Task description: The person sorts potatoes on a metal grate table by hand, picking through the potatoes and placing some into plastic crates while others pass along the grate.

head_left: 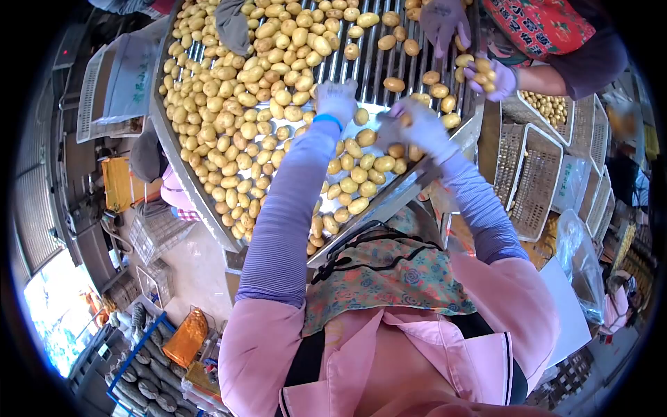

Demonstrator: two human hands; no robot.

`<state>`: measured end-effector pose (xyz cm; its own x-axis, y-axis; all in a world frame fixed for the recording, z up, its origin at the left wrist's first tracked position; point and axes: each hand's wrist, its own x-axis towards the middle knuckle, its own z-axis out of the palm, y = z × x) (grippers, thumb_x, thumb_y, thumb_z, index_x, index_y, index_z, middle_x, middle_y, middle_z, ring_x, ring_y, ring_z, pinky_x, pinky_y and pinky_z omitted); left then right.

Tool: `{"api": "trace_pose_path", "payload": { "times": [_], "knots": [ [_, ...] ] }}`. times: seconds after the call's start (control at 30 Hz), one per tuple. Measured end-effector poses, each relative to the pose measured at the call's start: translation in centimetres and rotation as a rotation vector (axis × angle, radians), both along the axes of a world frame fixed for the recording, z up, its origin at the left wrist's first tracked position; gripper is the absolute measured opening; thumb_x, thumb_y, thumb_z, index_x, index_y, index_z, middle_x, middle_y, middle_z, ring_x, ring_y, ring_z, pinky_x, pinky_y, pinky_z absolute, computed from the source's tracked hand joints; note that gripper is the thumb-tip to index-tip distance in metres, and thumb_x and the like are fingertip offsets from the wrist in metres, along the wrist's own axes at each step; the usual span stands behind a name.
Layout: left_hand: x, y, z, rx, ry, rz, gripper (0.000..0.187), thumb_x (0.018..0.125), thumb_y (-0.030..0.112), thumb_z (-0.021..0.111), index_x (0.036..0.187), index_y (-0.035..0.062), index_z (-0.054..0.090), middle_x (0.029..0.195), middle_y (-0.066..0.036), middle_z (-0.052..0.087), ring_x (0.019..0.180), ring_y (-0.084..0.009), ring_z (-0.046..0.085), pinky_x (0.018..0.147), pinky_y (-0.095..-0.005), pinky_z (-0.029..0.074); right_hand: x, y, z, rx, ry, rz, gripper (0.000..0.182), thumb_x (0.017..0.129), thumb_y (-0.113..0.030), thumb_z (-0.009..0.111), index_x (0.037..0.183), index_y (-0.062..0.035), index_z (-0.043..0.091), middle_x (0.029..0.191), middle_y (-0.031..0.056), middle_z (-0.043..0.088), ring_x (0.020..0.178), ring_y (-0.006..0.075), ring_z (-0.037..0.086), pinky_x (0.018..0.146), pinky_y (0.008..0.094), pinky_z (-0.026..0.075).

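Observation:
Many yellow potatoes (229, 132) lie on a metal sorting table (201, 221) with dark rollers (372, 69) at the upper right. My left hand (336, 101), in a pale glove with a blue band at the wrist, rests at the lower edge of the rollers, its fingers pointing away; what lies under them is hidden. My right hand (417, 125), gloved and blurred by motion, is over the table's right part, bent inward beside a few potatoes. Whether it holds one cannot be made out. Loose potatoes (361, 174) lie between and below my hands.
Across the table at the upper right, a co-worker's gloved hands (490, 76) hold several potatoes. Another person's grey sleeve (233, 26) reaches in at the top. White plastic crates (538, 174) stand at the right. Another person in a cap (147, 156) is at the left.

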<state>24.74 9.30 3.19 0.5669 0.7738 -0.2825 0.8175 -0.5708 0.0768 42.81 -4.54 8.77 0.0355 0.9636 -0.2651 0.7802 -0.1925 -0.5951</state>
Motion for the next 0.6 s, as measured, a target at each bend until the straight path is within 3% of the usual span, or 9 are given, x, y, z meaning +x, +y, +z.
{"api": "trace_pose_path", "payload": {
  "times": [0.1,0.13,0.23,0.3,0.37,0.43,0.5,0.57,0.6],
  "knots": [
    [-4.4,-5.1,-1.0,0.053,-0.189,0.001,0.034,0.083,0.032,0.068,0.112,0.0143,0.062,0.09,-0.01,0.073,0.089,-0.0324,0.068,0.077,-0.0489,0.049,3.6,0.4,-0.2,0.257,-0.313,-0.093,0.049,0.079,-0.017,0.064,0.127,-0.023,0.064,0.123,0.0137,0.062,0.109,0.033,0.066,0.093,0.0435,0.053],
    [-5.6,-6.5,-1.3,0.106,-0.355,0.028,0.035,0.081,0.03,0.068,0.112,0.0147,0.062,0.085,-0.011,0.072,0.085,-0.0316,0.069,0.075,-0.0474,0.05,5.1,0.7,-3.4,0.223,-0.464,0.015,0.062,0.078,-0.016,0.064,0.139,-0.0269,0.058,0.129,0.0141,0.059,0.112,0.0332,0.065,0.095,0.0437,0.053],
    [-8.0,-8.3,-1.6,-0.023,-0.496,0.308,0.044,0.082,0.039,0.069,0.119,0.0158,0.061,0.086,-0.011,0.072,0.083,-0.0332,0.067,0.078,-0.0465,0.049,5.2,2.8,-2.4,-0.139,-0.369,-0.023,0.063,0.079,-0.019,0.065,0.14,-0.0282,0.054,0.139,0.0125,0.055,0.114,0.0349,0.064,0.097,0.0446,0.052],
    [-8.5,-9.2,-1.2,-0.085,-0.587,0.437,0.048,0.084,0.03,0.071,0.126,0.0111,0.058,0.096,-0.014,0.071,0.089,-0.0321,0.067,0.081,-0.0436,0.051,6.0,3.1,-2.1,-0.097,-0.404,-0.011,0.059,0.08,-0.023,0.068,0.138,-0.0269,0.056,0.136,0.0117,0.059,0.114,0.033,0.064,0.095,0.0435,0.052],
    [-8.6,-10.0,0.0,-0.218,-1.216,0.699,0.048,0.085,0.017,0.072,0.128,0.0051,0.057,0.105,-0.017,0.069,0.093,-0.0284,0.068,0.082,-0.0393,0.052,6.6,2.4,-2.8,-0.06,-0.17,-0.099,0.058,0.08,-0.027,0.072,0.136,-0.0242,0.057,0.122,0.0125,0.067,0.107,0.0302,0.068,0.089,0.0404,0.054],
    [-6.8,-12.1,1.8,-0.168,-1.274,0.714,0.048,0.084,0.006,0.071,0.129,0.0012,0.055,0.109,-0.019,0.067,0.095,-0.0249,0.068,0.082,-0.0351,0.052,6.0,0.2,-3.6,0.212,0.245,-0.334,0.056,0.083,-0.03,0.073,0.134,-0.0139,0.056,0.105,0.0124,0.072,0.092,0.0274,0.072,0.079,0.0364,0.056],
    [-3.9,-15.1,4.3,0.035,-1.323,0.416,0.048,0.089,0.015,0.068,0.134,0.0031,0.054,0.108,-0.018,0.068,0.095,-0.0273,0.068,0.083,-0.036,0.052,5.1,-3.3,-4.9,-0.028,1.115,-0.716,0.059,0.086,-0.037,0.074,0.136,-0.0113,0.054,0.108,0.0107,0.072,0.09,0.025,0.071,0.069,0.0354,0.057],
    [-0.9,-17.5,9.7,-0.05,-0.994,-0.075,0.055,0.097,0.03,0.057,0.143,0.0028,0.047,0.12,-0.021,0.064,0.108,-0.0321,0.064,0.092,-0.0408,0.05,1.7,-9.2,-1.4,-0.283,1.94,-0.66,0.061,0.087,-0.046,0.072,0.135,-0.0129,0.053,0.111,0.0104,0.071,0.083,0.0194,0.07,0.058,0.0276,0.054],
    [1.0,-20.0,7.5,0.122,-0.866,-0.186,0.058,0.098,0.036,0.051,0.146,0.0041,0.043,0.126,-0.021,0.06,0.112,-0.0351,0.06,0.096,-0.0458,0.047,1.6,-11.3,-0.9,-0.261,1.939,-0.66,0.061,0.087,-0.046,0.072,0.135,-0.0129,0.053,0.111,0.0104,0.071,0.083,0.0194,0.07,0.058,0.0276,0.054]
  ]
}}
